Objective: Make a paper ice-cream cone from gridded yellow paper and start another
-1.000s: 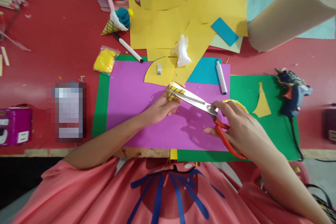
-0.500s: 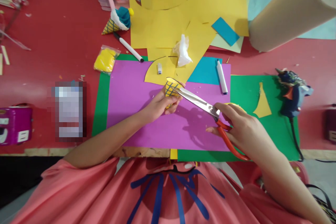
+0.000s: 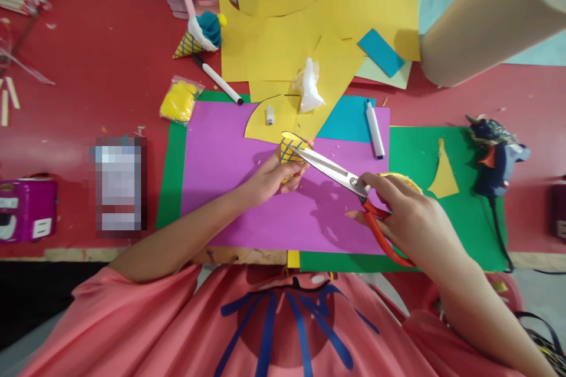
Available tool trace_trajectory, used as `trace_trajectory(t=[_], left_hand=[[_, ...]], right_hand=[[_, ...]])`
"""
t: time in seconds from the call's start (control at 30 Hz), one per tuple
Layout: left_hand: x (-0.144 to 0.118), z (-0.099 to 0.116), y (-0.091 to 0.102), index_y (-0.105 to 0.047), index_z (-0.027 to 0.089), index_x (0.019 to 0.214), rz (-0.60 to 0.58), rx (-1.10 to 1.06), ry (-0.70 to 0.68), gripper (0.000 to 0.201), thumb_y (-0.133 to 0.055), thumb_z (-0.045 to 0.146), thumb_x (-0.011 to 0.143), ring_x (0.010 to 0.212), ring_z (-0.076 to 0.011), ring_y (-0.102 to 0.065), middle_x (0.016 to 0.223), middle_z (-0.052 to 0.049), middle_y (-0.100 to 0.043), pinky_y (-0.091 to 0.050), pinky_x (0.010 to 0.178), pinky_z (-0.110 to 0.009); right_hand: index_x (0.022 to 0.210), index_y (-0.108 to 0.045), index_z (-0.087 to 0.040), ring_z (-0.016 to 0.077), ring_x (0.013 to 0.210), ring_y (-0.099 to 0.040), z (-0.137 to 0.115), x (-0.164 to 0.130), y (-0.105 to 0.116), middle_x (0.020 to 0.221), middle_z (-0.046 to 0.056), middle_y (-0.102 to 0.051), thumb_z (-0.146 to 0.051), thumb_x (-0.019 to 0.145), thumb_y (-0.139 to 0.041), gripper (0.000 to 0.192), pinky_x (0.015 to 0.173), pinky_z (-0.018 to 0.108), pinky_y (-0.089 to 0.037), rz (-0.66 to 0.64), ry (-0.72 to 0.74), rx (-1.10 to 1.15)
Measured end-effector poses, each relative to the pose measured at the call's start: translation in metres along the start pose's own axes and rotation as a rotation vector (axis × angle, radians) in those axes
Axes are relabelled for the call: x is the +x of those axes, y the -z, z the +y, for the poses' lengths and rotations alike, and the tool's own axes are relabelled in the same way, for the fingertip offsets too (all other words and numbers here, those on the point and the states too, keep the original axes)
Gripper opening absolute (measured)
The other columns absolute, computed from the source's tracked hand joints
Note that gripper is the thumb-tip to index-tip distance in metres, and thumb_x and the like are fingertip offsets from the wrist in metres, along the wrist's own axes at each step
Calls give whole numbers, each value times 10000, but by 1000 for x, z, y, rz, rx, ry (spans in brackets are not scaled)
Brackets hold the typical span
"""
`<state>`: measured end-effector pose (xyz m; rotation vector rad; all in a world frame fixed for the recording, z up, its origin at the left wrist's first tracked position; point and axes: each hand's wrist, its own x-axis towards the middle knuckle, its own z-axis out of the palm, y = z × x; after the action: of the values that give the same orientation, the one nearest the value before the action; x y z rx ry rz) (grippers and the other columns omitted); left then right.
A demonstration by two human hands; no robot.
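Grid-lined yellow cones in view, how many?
2: one yellow grid-lined paper cone in the left hand; a second yellow cone, upper left, with teal-and-white topping.

The red counter (image 3: pixel 119 88) carries green paper (image 3: pixel 170 194) left of the left grip (image 3: pixel 275 177), a purple box (image 3: pixel 26 215) farther left, and, beyond that grip leftward, an ice-cream cone model (image 3: pixel 206 32).
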<state>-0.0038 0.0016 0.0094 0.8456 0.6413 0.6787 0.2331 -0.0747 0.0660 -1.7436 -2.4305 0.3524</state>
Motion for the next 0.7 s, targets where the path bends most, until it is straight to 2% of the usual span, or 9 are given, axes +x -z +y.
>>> trace_trajectory(t=[0.27,0.47,0.7], left_hand=[[-1,-1,0,-517,171,1109,21,-1,12,321,-564,295,816,345,-41,-319,520,111,-445,-282,402,-199],[-2,0,0,-539,162,993,15,32,16,209,-551,315,851,372,-48,-323,492,109,-406,-275,427,-217],[-4,-2,1,-518,162,949,34,112,19,137,-497,278,880,384,-62,-325,464,105,-399,-271,431,-219]], right_hand=[[1168,-588,-194,230,756,-674,-4,1,1,1003,113,-701,-456,892,-559,382,547,292,-473,-14,-26,25],[1156,-608,-163,261,795,-692,-5,0,0,972,131,-704,-468,910,-518,402,571,319,-511,3,-24,52],[1191,-554,-185,278,851,-676,-3,1,1,1034,128,-677,-506,886,-545,442,602,334,-504,-47,-20,64]])
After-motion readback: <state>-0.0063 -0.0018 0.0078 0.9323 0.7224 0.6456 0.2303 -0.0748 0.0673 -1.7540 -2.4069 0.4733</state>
